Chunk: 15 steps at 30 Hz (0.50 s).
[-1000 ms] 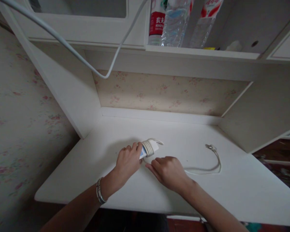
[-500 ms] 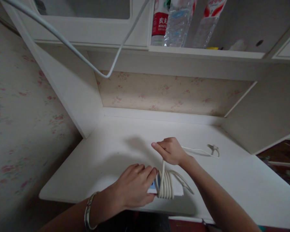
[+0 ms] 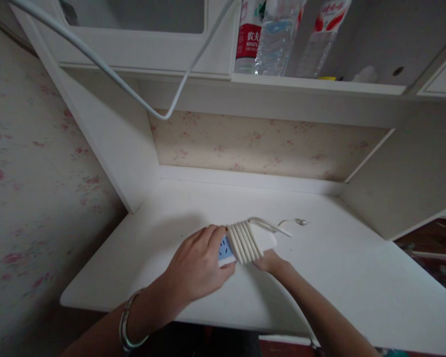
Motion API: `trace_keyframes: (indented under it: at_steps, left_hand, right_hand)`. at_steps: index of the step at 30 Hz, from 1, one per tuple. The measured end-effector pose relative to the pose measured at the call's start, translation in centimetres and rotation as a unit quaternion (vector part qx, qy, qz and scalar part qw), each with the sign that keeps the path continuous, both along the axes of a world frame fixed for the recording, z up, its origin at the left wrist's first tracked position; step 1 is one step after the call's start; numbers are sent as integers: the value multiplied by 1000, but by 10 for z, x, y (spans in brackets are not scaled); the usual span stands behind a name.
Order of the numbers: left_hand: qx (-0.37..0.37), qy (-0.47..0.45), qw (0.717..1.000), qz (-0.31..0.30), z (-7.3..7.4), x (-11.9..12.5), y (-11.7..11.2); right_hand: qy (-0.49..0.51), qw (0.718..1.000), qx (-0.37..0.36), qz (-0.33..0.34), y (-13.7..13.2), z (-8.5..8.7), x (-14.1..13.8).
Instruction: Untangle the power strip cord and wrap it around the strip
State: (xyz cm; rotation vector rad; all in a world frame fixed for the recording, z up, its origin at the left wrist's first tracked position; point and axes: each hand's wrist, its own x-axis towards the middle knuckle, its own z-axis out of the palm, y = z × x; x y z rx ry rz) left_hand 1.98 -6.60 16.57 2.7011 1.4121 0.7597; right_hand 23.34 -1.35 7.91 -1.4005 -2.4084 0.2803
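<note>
My left hand (image 3: 198, 263) is closed around the left end of a white power strip (image 3: 267, 238), whose blue socket face shows beside its fingers. A cream cord (image 3: 244, 242) is wound in several tight turns around the strip's middle, with a loose loop at its far right. My right hand (image 3: 268, 260) is at the strip's near right side, partly underneath it. The strip and cord hide its fingers, so I cannot see its grip. The cord's plug (image 3: 302, 222) lies on the desk behind and to the right.
The strip is held over a white desk (image 3: 141, 248) with side panels and a papered back wall. Plastic bottles (image 3: 275, 42) stand on a shelf above. A thick white cable (image 3: 165, 117) hangs in front of the cabinet at upper left.
My right hand has gone from above the strip to beneath its near side. The strip has risen and tilted, another cord turn lies on it, and the plug has slid left.
</note>
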Motion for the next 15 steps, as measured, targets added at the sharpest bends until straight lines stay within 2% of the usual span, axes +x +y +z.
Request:
trace_keyframes:
  at_steps: [4, 7, 11, 15]
  left_hand:
    - [34, 43, 992, 111, -6, -2, 30]
    - [27, 89, 983, 157, -18, -2, 47]
    - [-1, 124, 980, 154, -37, 1, 56]
    - [-33, 144, 984, 100, -55, 9, 50]
  right_hand:
    - [-66, 996, -31, -42, -25, -1, -10]
    - [-111, 993, -4, -48, -38, 10, -15]
    - [-136, 989, 64, -10, -46, 27, -15]
    - [-138, 980, 138, 43, -40, 47, -12]
